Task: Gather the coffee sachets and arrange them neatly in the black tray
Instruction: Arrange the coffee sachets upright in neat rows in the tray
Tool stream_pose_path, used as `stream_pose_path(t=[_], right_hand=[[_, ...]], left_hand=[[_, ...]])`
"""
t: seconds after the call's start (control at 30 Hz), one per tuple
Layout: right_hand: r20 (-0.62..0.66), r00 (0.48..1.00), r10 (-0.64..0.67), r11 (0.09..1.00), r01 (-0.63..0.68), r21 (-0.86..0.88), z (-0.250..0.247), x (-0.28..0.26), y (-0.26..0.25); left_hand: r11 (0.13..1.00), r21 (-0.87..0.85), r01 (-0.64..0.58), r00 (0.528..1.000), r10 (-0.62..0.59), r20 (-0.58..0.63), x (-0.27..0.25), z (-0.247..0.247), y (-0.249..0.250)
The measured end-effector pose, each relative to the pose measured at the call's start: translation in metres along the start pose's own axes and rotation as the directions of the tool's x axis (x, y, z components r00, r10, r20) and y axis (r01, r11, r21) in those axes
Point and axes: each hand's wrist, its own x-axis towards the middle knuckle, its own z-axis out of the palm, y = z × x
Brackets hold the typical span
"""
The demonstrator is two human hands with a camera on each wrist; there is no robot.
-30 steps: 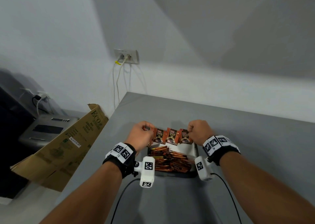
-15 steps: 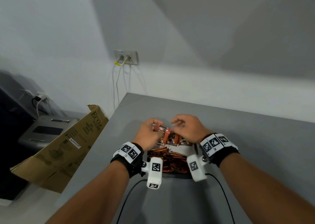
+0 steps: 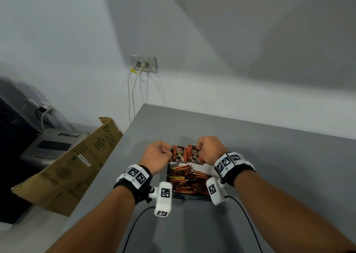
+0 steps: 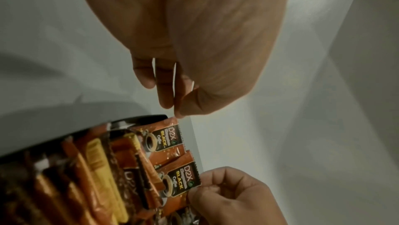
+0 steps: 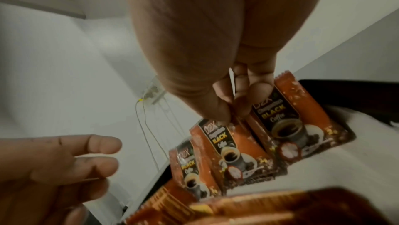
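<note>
Standing in a row along the far end of the black tray point(image 3: 170, 192), the D2X Black Coffee sachets point(image 3: 179, 154) are propped upright with their printed faces toward the person, which looks like a way of lining them up as a tidy front rank. In the right wrist view three of them show side by side, slightly overlapping. The right hand point(image 3: 209, 148) has its thumb and fingertips closed in a pinch on the top edge of a sachet point(image 5: 232, 145) in the middle of that row, seemingly to square it against its neighbours. The left hand point(image 3: 157, 155) sits just beside the leftmost sachet point(image 4: 167, 135); its fingers are curled, and the left wrist view shows them near the sachet's top corner, though whether they truly grip it I cannot tell. Nearer the person, a heap of orange and gold stick sachets point(image 3: 185, 181) fills the rest of the tray, which rests on the grey table point(image 3: 269, 156) between the two wrists.
</note>
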Motion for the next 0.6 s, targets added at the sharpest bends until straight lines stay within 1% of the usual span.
stream_pose_path(t=[0.23, 0.3, 0.37, 0.43, 0.47, 0.5, 0.57, 0.6], right_hand=[[-0.022, 1.0, 0.01, 0.997, -0.011, -0.07, 0.005, 0.004, -0.001], [-0.032, 0.999, 0.011, 0.997, -0.014, -0.075, 0.005, 0.003, 0.0], [-0.071, 0.997, -0.024, 0.999, 0.021, -0.049, 0.002, 0.0, -0.001], [-0.098, 0.992, -0.084, 0.996, 0.086, 0.02, -0.003, -0.005, -0.009], [-0.066, 0.99, -0.121, 0.99, 0.125, 0.061, -0.005, -0.009, -0.014], [0.01, 0.987, -0.159, 0.983, 0.157, 0.095, -0.007, -0.013, -0.02], [0.199, 0.957, -0.211, 0.976, 0.194, 0.1, -0.005, -0.021, -0.031], [0.266, 0.938, -0.221, 0.975, 0.208, 0.077, -0.003, -0.023, -0.035]], left_hand=[[1.0, 0.026, 0.007, 0.998, -0.009, 0.055, -0.003, -0.002, -0.004], [0.999, 0.025, 0.025, 0.994, -0.028, 0.106, -0.005, -0.002, -0.004], [0.999, 0.042, 0.035, 0.986, -0.041, 0.163, -0.006, -0.001, -0.004], [0.996, 0.083, 0.032, 0.978, -0.049, 0.202, -0.008, 0.0, -0.005], [0.994, 0.104, 0.029, 0.976, -0.051, 0.212, -0.009, 0.001, -0.007], [0.993, 0.117, 0.022, 0.974, -0.048, 0.22, -0.01, 0.003, -0.007], [0.989, 0.145, 0.008, 0.975, -0.04, 0.217, -0.011, 0.004, -0.01], [0.987, 0.16, 0.003, 0.977, -0.038, 0.212, -0.011, 0.004, -0.01]])
